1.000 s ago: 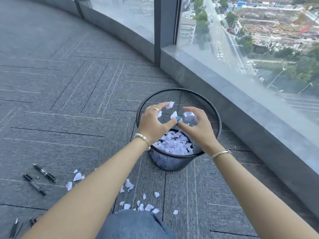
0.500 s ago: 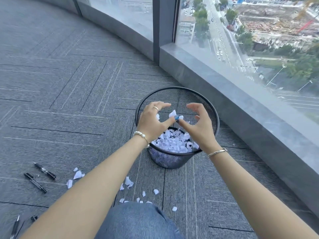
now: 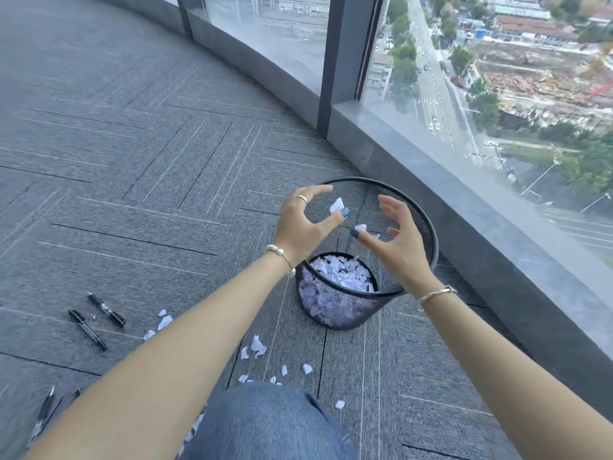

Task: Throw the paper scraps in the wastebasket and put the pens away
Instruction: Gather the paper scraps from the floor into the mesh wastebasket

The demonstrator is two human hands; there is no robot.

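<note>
A black mesh wastebasket (image 3: 418,214) stands on the carpet by the window ledge, with a pile of white paper scraps (image 3: 341,272) inside. My left hand (image 3: 303,224) and my right hand (image 3: 398,244) hover over its mouth, fingers spread, holding nothing. A falling scrap (image 3: 337,205) and another loose scrap (image 3: 361,227) are in the air between them. More floor scraps (image 3: 257,346) lie in front of my knee. Two black pens (image 3: 106,310) lie at the left, and another pen (image 3: 43,411) at the lower left edge.
A low grey window ledge (image 3: 464,207) and glass wall curve along the right, just behind the basket. My knee in blue jeans (image 3: 272,426) fills the bottom middle. Grey carpet tiles (image 3: 132,161) stretch away to the left and far side.
Both hands have opened and moved apart above the basket, letting the scraps drop into it. The view has tilted up a little.
</note>
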